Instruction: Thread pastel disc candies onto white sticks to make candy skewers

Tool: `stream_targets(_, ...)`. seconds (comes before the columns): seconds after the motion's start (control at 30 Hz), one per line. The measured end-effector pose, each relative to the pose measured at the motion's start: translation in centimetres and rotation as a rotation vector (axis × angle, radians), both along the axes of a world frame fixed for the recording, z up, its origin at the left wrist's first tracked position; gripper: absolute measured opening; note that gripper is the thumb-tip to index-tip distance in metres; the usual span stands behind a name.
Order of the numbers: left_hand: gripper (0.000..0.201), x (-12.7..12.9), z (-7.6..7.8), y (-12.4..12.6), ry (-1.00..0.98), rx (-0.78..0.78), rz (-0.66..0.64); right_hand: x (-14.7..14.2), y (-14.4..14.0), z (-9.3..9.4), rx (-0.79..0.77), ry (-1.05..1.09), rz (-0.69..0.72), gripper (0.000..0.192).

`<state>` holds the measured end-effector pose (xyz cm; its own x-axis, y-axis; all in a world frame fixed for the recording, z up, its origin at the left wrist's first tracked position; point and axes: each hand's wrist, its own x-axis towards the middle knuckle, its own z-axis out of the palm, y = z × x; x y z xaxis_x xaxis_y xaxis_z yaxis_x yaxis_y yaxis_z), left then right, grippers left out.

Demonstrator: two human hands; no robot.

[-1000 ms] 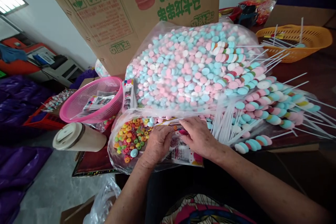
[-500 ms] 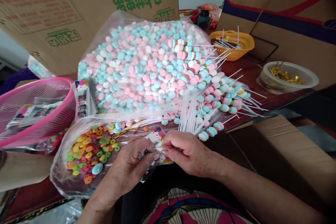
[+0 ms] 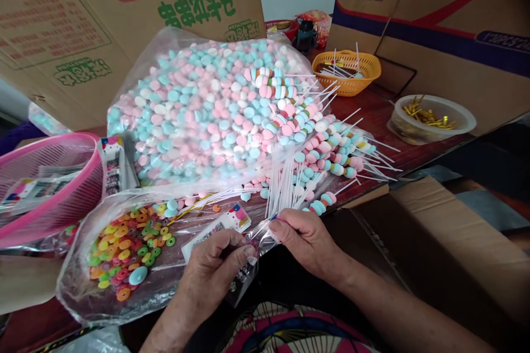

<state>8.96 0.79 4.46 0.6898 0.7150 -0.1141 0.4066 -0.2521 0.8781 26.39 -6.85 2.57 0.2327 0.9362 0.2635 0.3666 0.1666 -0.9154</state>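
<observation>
Between both hands is stretched a small clear plastic packaging bag (image 3: 264,237). My left hand (image 3: 215,270) pinches it between thumb and fingers, and its printed dark part hangs below that hand. The bag's upper edge is in the pinch of my right hand (image 3: 310,242). Another printed packaging bag (image 3: 221,225) lies flat behind my left hand. Just beyond my right hand are a bundle of white sticks (image 3: 280,182) and a skewer of pastel candies (image 3: 321,203). Colourful ring candies (image 3: 128,242) lie in an open plastic bag to the left.
A large clear bag of pastel candies (image 3: 194,110) fills the middle, with finished-looking candy skewers (image 3: 327,146) piled at its right. A pink mesh basket (image 3: 89,176), a yellow basket (image 3: 351,85), a tub of gold ties (image 3: 466,121) and cardboard boxes (image 3: 418,49) surround it.
My hands have moved apart, stretching the bag between them; my right hand has tilted upward. The other printed bag behind them shows more fully. The whole view has shifted slightly to the right.
</observation>
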Motion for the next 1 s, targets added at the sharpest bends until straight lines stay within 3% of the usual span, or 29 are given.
stream_targets(0.13,0.025,-0.9,1.6,1.4,0.114,0.042,-0.243,0.3,-0.1,0.2,0.077,-0.005,0.137,0.019)
stream_targets(0.2,0.026,-1.7,1.9,1.8,0.184,0.100,-0.305,0.1,-0.2,0.1,0.120,-0.050,0.157,0.018)
stream_targets(0.3,0.024,-2.6,1.7,1.8,0.228,0.289,-0.156,-0.7,-0.2,-0.3,0.229,-0.171,0.085,0.019)
stream_targets(0.37,0.034,-2.4,1.3,1.1,0.187,0.338,-0.013,-1.4,0.0,-0.6,0.267,-0.185,0.047,0.024)
stream_targets(0.43,0.038,-1.6,0.5,0.2,0.125,0.220,0.035,-1.8,0.2,-0.6,0.288,-0.173,0.020,0.028)
stream_targets(0.5,0.028,-0.6,-0.3,-0.7,0.049,0.035,0.031,-1.4,0.4,-0.5,0.273,-0.207,0.000,0.031)
stream_targets(0.57,0.031,-0.1,-1.1,-1.1,0.000,-0.028,0.032,0.7,0.1,-0.5,0.179,-0.252,-0.026,0.034)
stream_targets(0.63,0.032,-0.3,-1.7,-0.9,-0.016,0.022,0.041,4.4,-0.7,-0.7,0.051,-0.318,-0.085,0.033)
stream_targets(0.73,0.030,-1.4,-2.2,0.1,-0.037,0.134,0.038,11.1,-2.4,-2.0,-0.042,-0.709,-0.201,0.020)
stream_targets(0.8,0.024,-2.1,-2.5,0.7,-0.073,0.224,0.008,14.3,-3.3,-3.3,-0.136,-1.036,-0.113,0.028)
stream_targets(0.87,0.017,-2.4,-2.8,1.2,-0.130,0.348,-0.028,15.9,-3.8,-4.5,-0.204,-1.227,-0.023,0.030)
stream_targets(0.93,0.011,-2.5,-2.9,1.5,-0.186,0.469,-0.068,16.5,-4.1,-5.1,-0.205,-1.292,0.039,0.026)
stream_targets(1.0,0.010,-2.6,-2.9,1.6,-0.211,0.546,-0.106,16.7,-4.3,-5.1,-0.108,-1.250,0.097,0.025)
